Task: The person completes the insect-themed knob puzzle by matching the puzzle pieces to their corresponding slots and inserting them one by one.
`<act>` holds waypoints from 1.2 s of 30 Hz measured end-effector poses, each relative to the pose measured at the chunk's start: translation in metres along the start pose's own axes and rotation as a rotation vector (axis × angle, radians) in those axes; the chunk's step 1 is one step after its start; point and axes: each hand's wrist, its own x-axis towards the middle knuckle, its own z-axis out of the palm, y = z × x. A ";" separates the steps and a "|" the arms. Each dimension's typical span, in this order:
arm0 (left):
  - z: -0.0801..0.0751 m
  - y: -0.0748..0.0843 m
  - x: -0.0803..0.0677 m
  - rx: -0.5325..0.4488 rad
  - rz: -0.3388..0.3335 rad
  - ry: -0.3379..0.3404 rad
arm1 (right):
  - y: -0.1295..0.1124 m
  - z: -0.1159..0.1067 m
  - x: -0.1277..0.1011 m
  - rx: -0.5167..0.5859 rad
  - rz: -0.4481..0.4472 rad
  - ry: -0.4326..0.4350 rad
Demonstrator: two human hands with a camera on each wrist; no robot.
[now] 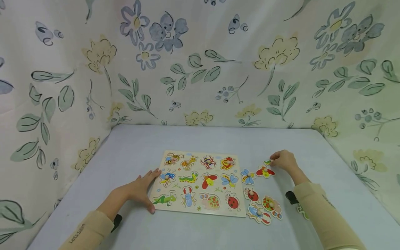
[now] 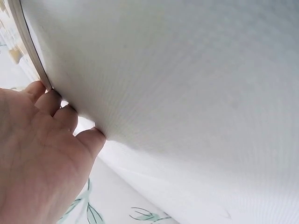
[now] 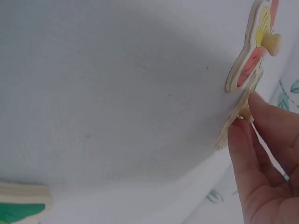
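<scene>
A wooden insect puzzle board (image 1: 220,213) lies flat on the table. My left hand (image 1: 140,189) rests at its left edge with fingers spread, fingertips touching the board's side. Right of the board, my right hand (image 1: 285,161) pinches the small wooden knob of a green puzzle piece (image 3: 230,123) between thumb and fingers. Fingers hide most of that piece, so its shape cannot be told. Next to it lies a red-winged insect piece (image 1: 265,172) with a yellow body. A blue-winged insect piece (image 1: 248,177) is close to the board's right edge.
Near the board's lower right lie a ladybug piece (image 1: 251,195), a snail piece (image 1: 271,205) and a blue stag beetle piece (image 1: 258,214). Another green piece (image 1: 302,211) is partly hidden by the right forearm. A floral cloth (image 1: 200,97) hangs behind the table (image 1: 137,139).
</scene>
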 end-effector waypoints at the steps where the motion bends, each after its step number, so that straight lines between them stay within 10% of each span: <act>1: 0.000 0.000 0.000 0.002 -0.001 -0.001 | 0.000 0.000 0.000 -0.001 -0.001 -0.004; 36: 0.000 0.002 0.002 0.017 -0.013 0.007 | 0.004 0.003 0.001 0.041 0.012 0.051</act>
